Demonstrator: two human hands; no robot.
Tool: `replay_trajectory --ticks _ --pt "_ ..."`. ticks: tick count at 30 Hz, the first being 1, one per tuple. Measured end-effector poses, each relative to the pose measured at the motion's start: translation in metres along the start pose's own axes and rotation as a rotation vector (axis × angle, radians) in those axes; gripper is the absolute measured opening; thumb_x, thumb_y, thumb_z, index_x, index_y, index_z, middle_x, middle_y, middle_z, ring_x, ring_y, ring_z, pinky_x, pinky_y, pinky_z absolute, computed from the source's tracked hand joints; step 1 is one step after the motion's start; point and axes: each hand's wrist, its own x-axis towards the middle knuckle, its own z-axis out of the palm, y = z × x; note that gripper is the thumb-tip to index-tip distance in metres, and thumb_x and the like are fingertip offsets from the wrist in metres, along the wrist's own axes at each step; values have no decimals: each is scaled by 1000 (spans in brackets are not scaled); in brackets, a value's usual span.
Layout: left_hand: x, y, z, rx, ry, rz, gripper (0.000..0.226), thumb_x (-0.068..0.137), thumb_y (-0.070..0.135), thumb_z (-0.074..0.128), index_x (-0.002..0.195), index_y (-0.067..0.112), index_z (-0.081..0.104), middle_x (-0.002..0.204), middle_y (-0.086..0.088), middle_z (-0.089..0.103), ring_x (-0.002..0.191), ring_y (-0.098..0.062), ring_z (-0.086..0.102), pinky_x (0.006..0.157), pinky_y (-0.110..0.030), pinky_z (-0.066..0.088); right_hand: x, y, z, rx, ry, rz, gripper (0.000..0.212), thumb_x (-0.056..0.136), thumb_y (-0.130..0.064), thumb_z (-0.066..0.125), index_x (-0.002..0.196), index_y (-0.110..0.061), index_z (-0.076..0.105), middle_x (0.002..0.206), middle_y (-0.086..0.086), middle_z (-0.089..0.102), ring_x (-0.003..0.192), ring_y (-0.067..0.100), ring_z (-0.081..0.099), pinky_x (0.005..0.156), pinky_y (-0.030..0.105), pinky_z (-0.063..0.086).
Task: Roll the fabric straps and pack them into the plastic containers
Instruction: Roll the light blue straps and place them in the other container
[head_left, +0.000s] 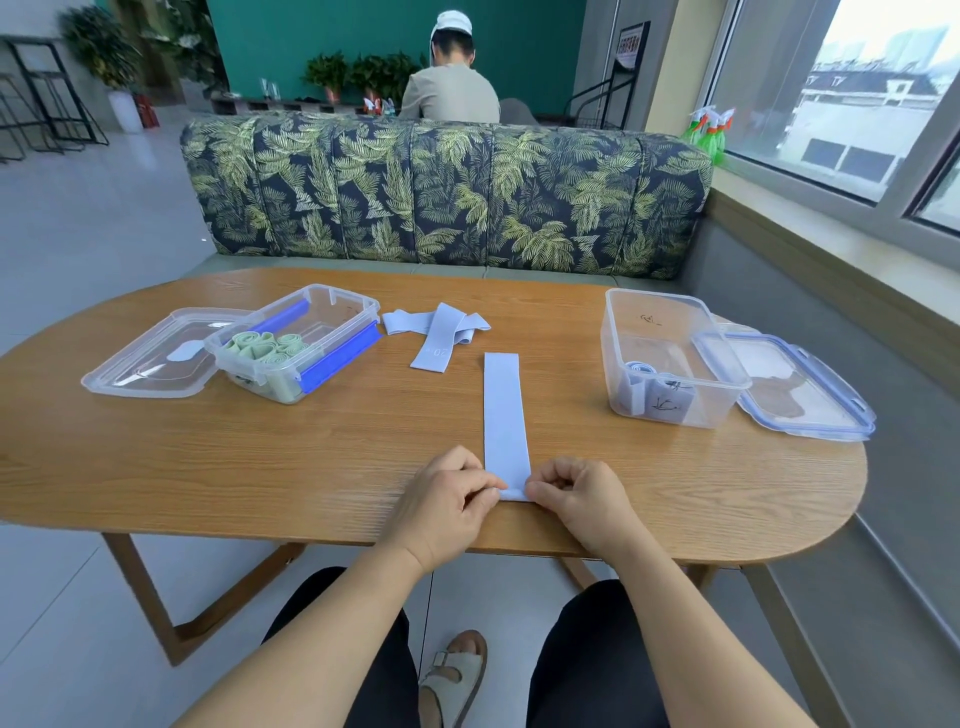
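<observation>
At the near edge of an oval light-wood counter (260, 457), above dark trousers and a beige strapped sandal (454, 675), a person's two bare hands work on a long pale-blue fabric strap (504, 410). The left hand (447, 499) and the right hand (576, 493) each pinch a corner of the strap's near end between curled fingers and thumb, where the cloth is turned over in a small first fold. The rest of the strap lies flat on the counter, running straight away from the person.

Beyond its far end sits a loose pile of pale-blue straps (441, 332), unrolled and crossed over one another. To the left, a clear plastic container with blue clips (343, 306) holds rolled pale-green straps (265, 345), its clear lid (145, 364) lying partly under it. To the right, a taller clear plastic container (670, 332) holds a few rolled pale-blue straps (654, 392) at its near end, and a blue-rimmed clear lid (795, 395) rests just beside it.

Behind the counter stands a leaf-print sofa (447, 192). Past that, another person in a white cap (449, 88) sits facing away, and green spray bottles (711, 132) stand on the window sill at the right.
</observation>
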Motion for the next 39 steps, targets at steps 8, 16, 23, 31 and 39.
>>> replay_trajectory --ticks 8,16,23,31,39 --pt "0 4 1 13 -24 7 14 88 22 63 99 29 68 94 18 54 91 -6 53 83 -27 46 4 -1 0 -45 0 1 19 84 -22 71 66 -26 66 59 -13 60 57 3 50 63 26 41" --pt "5 2 2 -47 1 -70 13 92 25 62 99 27 72 90 17 52 82 -2 52 77 -20 44 -7 5 7 33 165 -90 19 77 -15 77 79 -32 69 80 -11 59 69 -4 54 67 19 42" --pt "6 2 2 -55 1 -88 20 94 26 59 111 26 69 92 19 51 81 3 52 75 -12 41 -5 4 12 -215 186 -116 6 88 -27 68 92 -28 73 81 -11 48 73 4 51 70 30 44" --pt "8 1 1 -103 34 -137 18 90 13 62 101 24 70 90 17 53 81 0 54 76 -13 44 0 1 8 -402 171 -141 14 94 -34 57 99 -33 70 85 -15 50 82 2 49 66 26 34" --pt "13 -2 6 -58 46 -184 16 94 21 59 104 24 71 93 18 53 78 2 52 75 -17 43 4 2 10 -327 206 -148 12 90 -35 61 100 -34 68 84 -19 56 85 1 50 67 21 38"
